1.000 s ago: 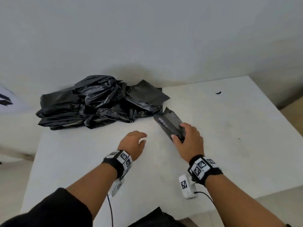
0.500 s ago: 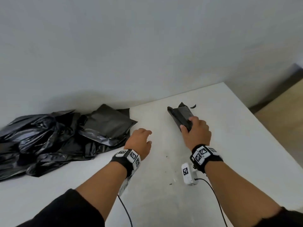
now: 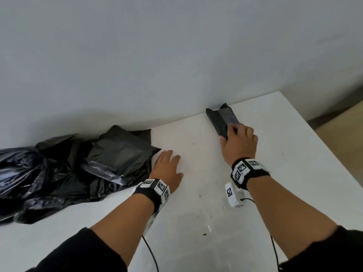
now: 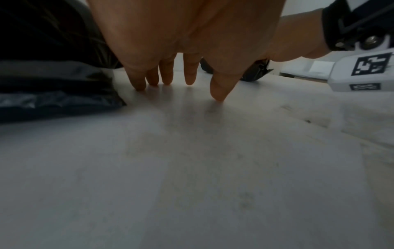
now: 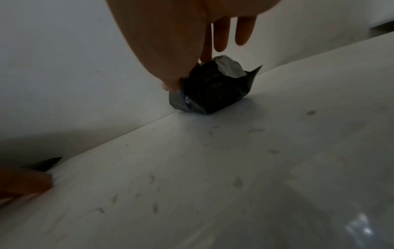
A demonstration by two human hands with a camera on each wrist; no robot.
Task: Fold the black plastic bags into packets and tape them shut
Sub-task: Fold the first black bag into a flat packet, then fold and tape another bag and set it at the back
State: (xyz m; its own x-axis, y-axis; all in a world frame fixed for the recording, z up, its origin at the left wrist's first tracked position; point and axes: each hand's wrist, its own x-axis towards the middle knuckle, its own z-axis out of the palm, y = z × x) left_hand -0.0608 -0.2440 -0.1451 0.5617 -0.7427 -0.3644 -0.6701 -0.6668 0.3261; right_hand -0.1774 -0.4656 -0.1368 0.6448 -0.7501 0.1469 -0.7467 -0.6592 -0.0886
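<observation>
A folded black packet (image 3: 222, 118) lies at the table's far edge against the wall, its near end pinched by my right hand (image 3: 228, 133). In the right wrist view the thumb and forefinger of the right hand (image 5: 187, 72) grip the packet (image 5: 213, 87), and the other fingers are straight above it. My left hand (image 3: 172, 161) rests open with its fingertips on the table, just right of the pile of loose black bags (image 3: 68, 169). The left wrist view shows the left hand's fingers (image 4: 189, 75) spread on the bare top beside the pile (image 4: 42, 94).
The white table (image 3: 284, 154) butts against a plain grey wall (image 3: 176, 55). Its right edge drops to a wooden floor (image 3: 345, 134). Wrist-camera cables hang off the near edge. Small dark specks dot the tabletop.
My right hand has carried the packet away from the pile, to the far right by the wall. The left hand stays on the table near the pile. The head view has swung right.
</observation>
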